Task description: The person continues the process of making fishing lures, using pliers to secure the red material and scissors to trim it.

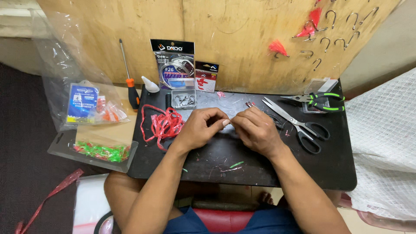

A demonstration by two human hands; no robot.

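Head view: at the near middle of the black counter point(329, 173), the left hand point(197, 128) and right hand point(255, 129) are brought together, fingertips pinched on a small, thin piece held between them, too small to identify, so a fine tying or threading step is judged to be in hand, and steady finger control is called for next. Red strands point(162, 123) lie just left, scissors point(299, 128) and pliers point(320, 102) right; farther back a box of hooks point(183, 99) is set before the wooden board point(242, 30).
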